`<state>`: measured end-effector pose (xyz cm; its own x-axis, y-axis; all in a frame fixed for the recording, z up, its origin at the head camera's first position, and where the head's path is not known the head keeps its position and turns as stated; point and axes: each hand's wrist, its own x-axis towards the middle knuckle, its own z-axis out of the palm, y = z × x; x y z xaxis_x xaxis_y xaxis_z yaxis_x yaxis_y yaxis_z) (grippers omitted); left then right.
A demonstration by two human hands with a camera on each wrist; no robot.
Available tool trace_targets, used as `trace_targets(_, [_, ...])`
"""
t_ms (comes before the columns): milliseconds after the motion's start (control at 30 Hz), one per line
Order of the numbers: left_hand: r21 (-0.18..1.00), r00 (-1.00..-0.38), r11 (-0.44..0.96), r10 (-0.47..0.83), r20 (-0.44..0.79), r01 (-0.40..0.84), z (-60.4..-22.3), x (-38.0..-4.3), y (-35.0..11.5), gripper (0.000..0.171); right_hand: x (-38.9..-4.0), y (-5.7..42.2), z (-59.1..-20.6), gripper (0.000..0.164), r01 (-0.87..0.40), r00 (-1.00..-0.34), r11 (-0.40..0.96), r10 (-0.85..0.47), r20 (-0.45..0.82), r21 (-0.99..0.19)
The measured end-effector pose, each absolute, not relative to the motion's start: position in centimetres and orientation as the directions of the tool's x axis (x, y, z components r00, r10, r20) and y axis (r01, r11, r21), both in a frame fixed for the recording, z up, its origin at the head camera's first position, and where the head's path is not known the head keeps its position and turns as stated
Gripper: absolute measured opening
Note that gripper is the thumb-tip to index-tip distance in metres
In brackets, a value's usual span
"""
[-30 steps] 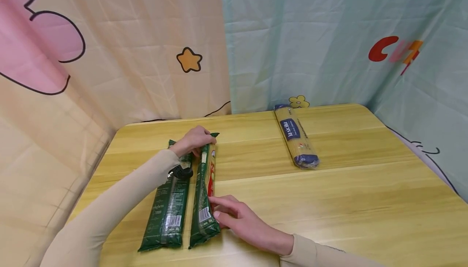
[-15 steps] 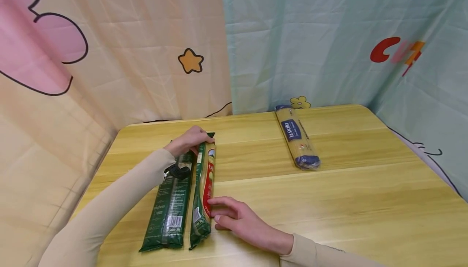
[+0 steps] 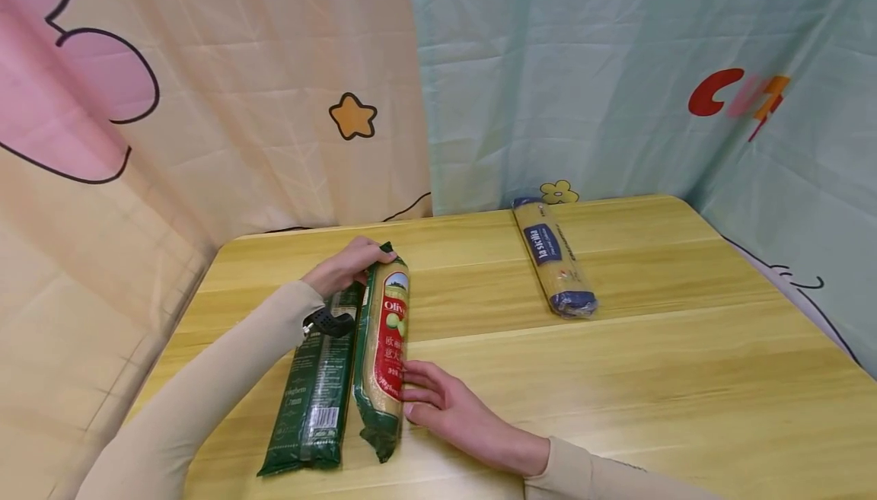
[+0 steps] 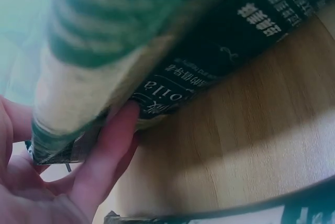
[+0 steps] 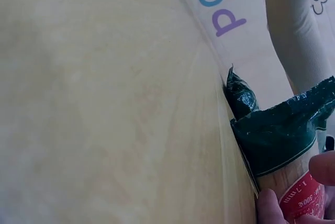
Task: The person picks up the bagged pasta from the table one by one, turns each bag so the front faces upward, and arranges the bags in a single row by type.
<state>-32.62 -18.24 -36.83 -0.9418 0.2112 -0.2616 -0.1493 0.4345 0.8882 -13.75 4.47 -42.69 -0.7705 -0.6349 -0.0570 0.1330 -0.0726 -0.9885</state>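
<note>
A green-ended spaghetti pack (image 3: 385, 332) stands slightly tilted, its red label facing up and to the right in the head view. At its far end my left hand (image 3: 348, 265) pinches the wrapper; the left wrist view shows the fingers (image 4: 107, 153) against the pack's dark green back (image 4: 209, 62). My right hand (image 3: 457, 418) lies along the pack's near right side, fingers loosely bent and fingertips at the red label. Beside it, to the left, a second green spaghetti pack (image 3: 317, 397) lies with its printed back and barcode up, partly hidden by the left wrist.
A clear pasta pack with blue ends (image 3: 556, 256) lies at the back right of the wooden table (image 3: 637, 378). Printed curtains (image 3: 288, 66) hang close behind the table and along both sides. A black strap (image 3: 332, 323) is on the left wrist.
The held spaghetti pack has rolled from its green back to show the red label front. My left hand has shifted slightly left; the right hand stays nearly in place.
</note>
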Motion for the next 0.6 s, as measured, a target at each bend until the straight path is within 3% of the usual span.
trace_targets(300, [0.891, -0.931, 0.388, 0.173, -0.322, -0.236, -37.08, -32.77, -18.64, 0.027, -13.76, 4.58, -42.74, 0.058, 0.106, -0.744, -0.05, -0.667, -0.046, -0.993])
trace_targets(600, [0.855, -0.941, 0.49, 0.178, -0.289, -0.17, -37.23, -32.31, -18.24, 0.037, -13.78, 4.55, -42.91, 0.056, 0.035, -0.747, -0.001, -0.665, -0.026, -0.999])
